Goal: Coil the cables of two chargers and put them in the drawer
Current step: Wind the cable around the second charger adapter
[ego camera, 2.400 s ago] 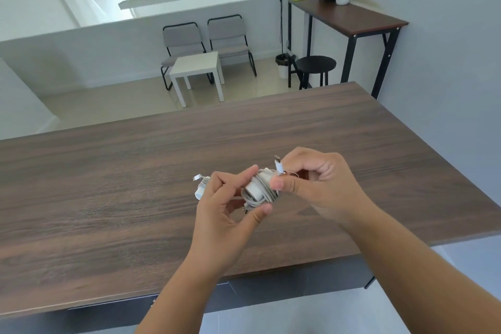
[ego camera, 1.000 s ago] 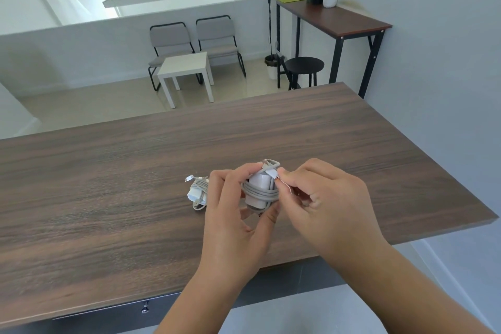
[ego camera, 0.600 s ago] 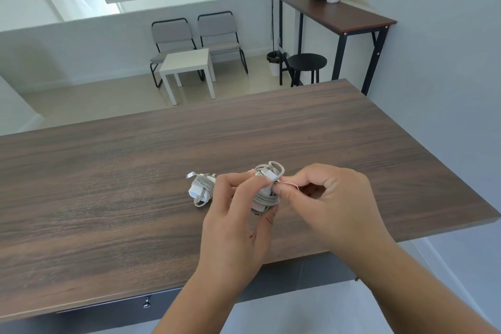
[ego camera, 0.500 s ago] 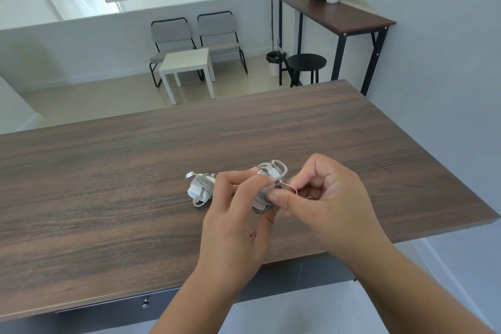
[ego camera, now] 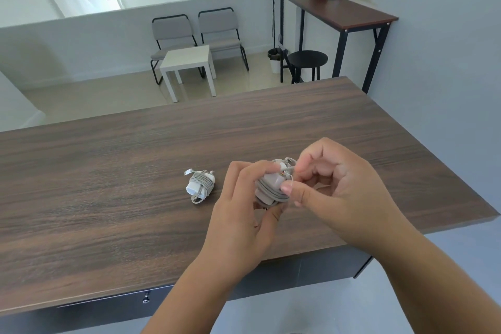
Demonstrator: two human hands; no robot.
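A white charger with its grey cable wound round it [ego camera: 271,187] is held just above the wooden desk [ego camera: 108,184]. My left hand [ego camera: 244,214] grips its body from the left and below. My right hand [ego camera: 333,187] pinches the loose cable end against the coil on its right side. A second white charger with its cable coiled round it [ego camera: 200,184] lies on the desk a little to the left, untouched. The drawer [ego camera: 108,304] under the desk's front edge is closed, with a small knob [ego camera: 146,299].
The desk's right edge runs close to a grey wall. Beyond the desk stand a white side table [ego camera: 187,62], two grey chairs [ego camera: 198,32], a black stool [ego camera: 307,58] and a tall wooden console table [ego camera: 339,11] holding a vase.
My right hand has kept working the cable end onto the coil and has lifted slightly. The left hand's grip holds. The second charger has stayed where it lies.
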